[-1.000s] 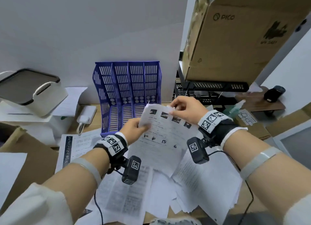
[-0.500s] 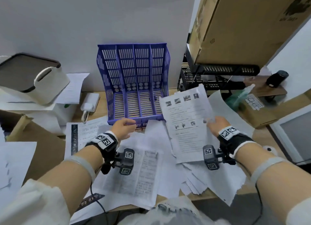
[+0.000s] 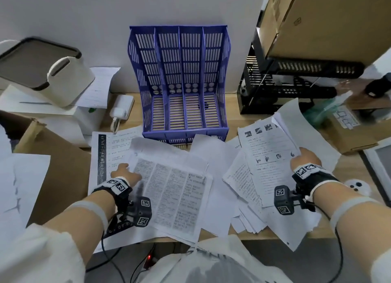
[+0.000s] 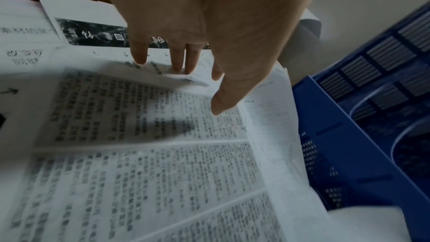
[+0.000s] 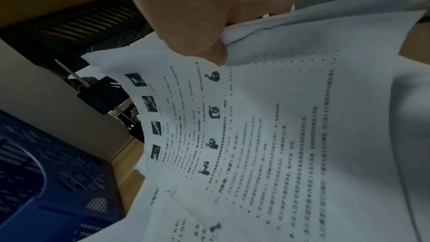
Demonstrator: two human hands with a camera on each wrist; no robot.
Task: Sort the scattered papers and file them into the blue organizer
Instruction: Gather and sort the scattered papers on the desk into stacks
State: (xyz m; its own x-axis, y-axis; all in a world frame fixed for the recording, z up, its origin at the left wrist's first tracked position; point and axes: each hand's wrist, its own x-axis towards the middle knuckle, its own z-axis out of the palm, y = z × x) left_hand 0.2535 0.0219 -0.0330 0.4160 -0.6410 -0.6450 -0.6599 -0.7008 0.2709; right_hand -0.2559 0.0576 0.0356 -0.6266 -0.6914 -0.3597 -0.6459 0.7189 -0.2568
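The blue organizer (image 3: 179, 81) stands empty against the wall, its slots facing me. Printed papers lie scattered in front of it. My right hand (image 3: 304, 158) pinches a sheet with small pictures (image 3: 268, 153) by its right edge, thumb on top, as the right wrist view shows at the thumb (image 5: 204, 47); that sheet (image 5: 232, 135) hangs over the right-hand paper pile. My left hand (image 3: 124, 172) reaches down with straight fingers (image 4: 177, 62) onto the top-left corner of a densely printed sheet (image 3: 169, 193), whose edge (image 4: 163, 74) curls up beneath the fingertips.
A white bin with a dark lid (image 3: 42, 68) and a white charger (image 3: 121, 107) sit left of the organizer. A black rack (image 3: 285, 85) under a cardboard box (image 3: 328, 18) stands to the right. Brown cardboard (image 3: 61, 176) lies at the left.
The left hand let go of the picture sheet and moved down left onto the dense sheet. The right hand carried the picture sheet right and down over the right pile.
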